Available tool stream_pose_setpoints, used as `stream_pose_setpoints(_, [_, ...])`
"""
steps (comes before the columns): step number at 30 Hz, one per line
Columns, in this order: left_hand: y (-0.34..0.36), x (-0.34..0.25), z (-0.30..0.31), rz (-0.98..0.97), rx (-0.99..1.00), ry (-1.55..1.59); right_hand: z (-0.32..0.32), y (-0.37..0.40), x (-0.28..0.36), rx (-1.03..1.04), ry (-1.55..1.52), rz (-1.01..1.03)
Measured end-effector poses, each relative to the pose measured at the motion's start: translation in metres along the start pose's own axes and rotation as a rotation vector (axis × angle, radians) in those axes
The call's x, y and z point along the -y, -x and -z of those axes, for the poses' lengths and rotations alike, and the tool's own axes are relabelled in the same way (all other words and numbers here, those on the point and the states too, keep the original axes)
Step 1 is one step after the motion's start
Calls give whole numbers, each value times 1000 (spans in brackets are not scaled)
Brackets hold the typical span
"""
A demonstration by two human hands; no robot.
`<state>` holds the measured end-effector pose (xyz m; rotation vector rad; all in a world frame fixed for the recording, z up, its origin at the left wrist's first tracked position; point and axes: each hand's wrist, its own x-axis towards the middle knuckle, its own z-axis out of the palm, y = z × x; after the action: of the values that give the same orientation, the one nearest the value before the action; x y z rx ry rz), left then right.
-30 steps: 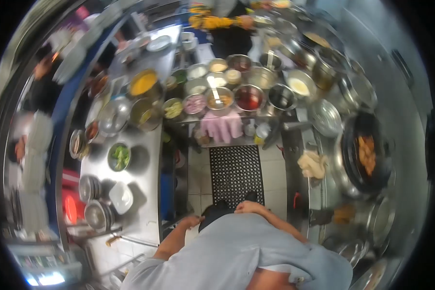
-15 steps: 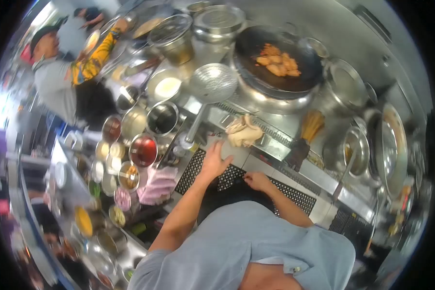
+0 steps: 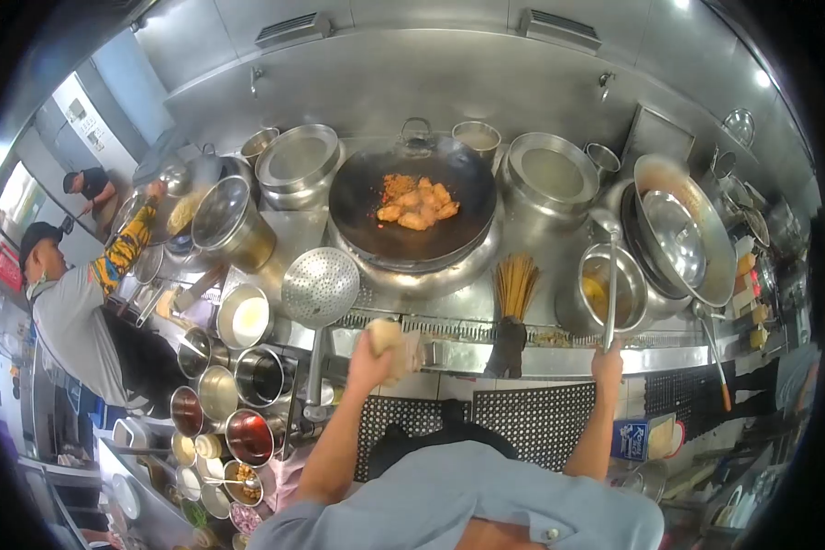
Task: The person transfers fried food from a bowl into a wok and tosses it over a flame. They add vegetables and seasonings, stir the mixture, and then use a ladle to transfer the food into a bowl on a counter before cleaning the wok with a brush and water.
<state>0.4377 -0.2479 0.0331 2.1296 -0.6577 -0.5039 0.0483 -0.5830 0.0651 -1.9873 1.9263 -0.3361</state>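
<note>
My left hand [image 3: 368, 365] grips a beige folded cloth [image 3: 407, 356] at the front edge of the stove. My right hand [image 3: 607, 363] is closed round the handle end of a long metal ladle [image 3: 610, 293]. The ladle lies across a steel pot [image 3: 573, 298] with some yellowish liquid in it. Beyond my hands a black wok [image 3: 357, 215] sits on the burner, with golden fried pieces [image 3: 422, 209] and reddish bits in its middle. A perforated skimmer [image 3: 321, 286] rests to the left of the cloth, its handle pointing toward me.
A bamboo brush [image 3: 515, 289] lies between my hands. Large pans [image 3: 692, 234] lean at the right. Several steel containers of sauces and ingredients, one with red sauce [image 3: 249, 436], stand at the left. A co-worker [image 3: 92, 307] reaches over another wok at far left.
My view has swung up and turned right. My left hand has taken hold of the cloth. My right hand has moved out to the right and closed on the ladle.
</note>
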Motion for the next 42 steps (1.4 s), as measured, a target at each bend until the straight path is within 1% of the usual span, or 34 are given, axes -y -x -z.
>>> stream_pose_setpoints(1, [10,-2,10,122,-33,321,-1,2,-5,-20,-82,75])
stream_pose_setpoints(2, [15,15,6,173,-72,903,-1,14,-5,-33,-158,150])
stream_pose_setpoints(3, [22,-2,19,251,-29,1154,1,20,10,-48,-242,236])
stream_pose_setpoints(4, [32,-27,40,320,17,1399,15,36,40,89,-361,182])
stream_pose_setpoints(5, [35,-45,51,275,56,1487,42,64,73,231,-472,116])
stream_pose_setpoints(6, [30,-65,57,228,102,1576,61,76,92,368,-580,47])
stream_pose_setpoints(7, [24,-76,61,185,153,1665,66,76,96,351,-563,177])
stream_pose_setpoints(8, [11,-74,61,223,220,1672,69,73,100,327,-546,308])
stream_pose_setpoints(10, [-30,-53,55,287,375,1673,84,75,122,345,-409,475])
stream_pose_setpoints(11, [-53,-37,48,288,502,1730,104,81,141,390,-286,506])
stream_pose_setpoints(13, [-91,-50,38,349,430,1629,131,95,170,474,-83,530])
stream_pose_setpoints(14, [-107,-58,31,384,384,1583,133,101,177,468,-17,584])
stream_pose_setpoints(16, [-144,-84,22,466,317,1357,131,110,192,468,109,702])
stream_pose_setpoints(17, [-156,-70,6,229,316,1211,126,113,198,484,168,722])
stream_pose_setpoints(18, [-169,-56,-10,7,275,1067,120,118,206,501,191,713])
stream_pose_setpoints(20, [-193,-41,-24,417,375,1188,112,128,223,539,231,699])
stream_pose_setpoints(22, [-153,-59,-7,212,366,1096,119,133,231,586,259,728])
stream_pose_setpoints(24, [-135,-40,-1,295,616,1584,134,134,241,657,233,765])
stream_pose_setpoints(25, [-102,-100,34,444,273,1427,121,124,241,608,232,856])
stream_pose_setpoints(27, [-120,-97,25,253,261,1207,82,104,233,528,214,1002])
stream_pose_setpoints(28, [-124,-82,16,164,298,1185,116,134,305,830,303,504])
stream_pose_setpoints(29, [-129,-68,7,75,331,1165,66,112,291,671,222,741])
stream_pose_setpoints(30, [-133,-54,-2,-14,361,1147,28,105,299,585,211,715])
stream_pose_setpoints(31, [-123,-28,-8,-16,480,1247,9,104,309,494,209,699])
stream_pose_setpoints(32, [-114,-13,-10,-26,589,1347,13,108,308,479,146,693])
stream_pose_setpoints(33, [-61,-68,37,226,404,1277,17,120,308,461,73,693])
stream_pose_setpoints(34, [-58,-84,49,264,333,1288,22,133,310,439,-2,694])
stream_pose_setpoints(35, [-52,-92,55,317,266,1299,34,142,299,397,-5,721])
stream_pose_setpoints(37, [-74,-67,46,33,326,1352,79,166,293,551,-60,633])
stream_pose_setpoints(38, [-107,-54,35,190,454,1479,100,181,287,626,-91,579])
stream_pose_setpoints(39, [-120,-57,40,-106,348,1044,119,191,284,698,-114,491])
stream_pose_setpoints(40, [-121,-57,42,-106,331,932,134,198,280,773,-137,405])
stream_pose_setpoints(41, [-121,-58,45,-105,317,820,141,200,272,793,-122,452])
stream_pose_setpoints(42, [-120,-67,50,167,390,1033,149,202,268,827,-93,428])
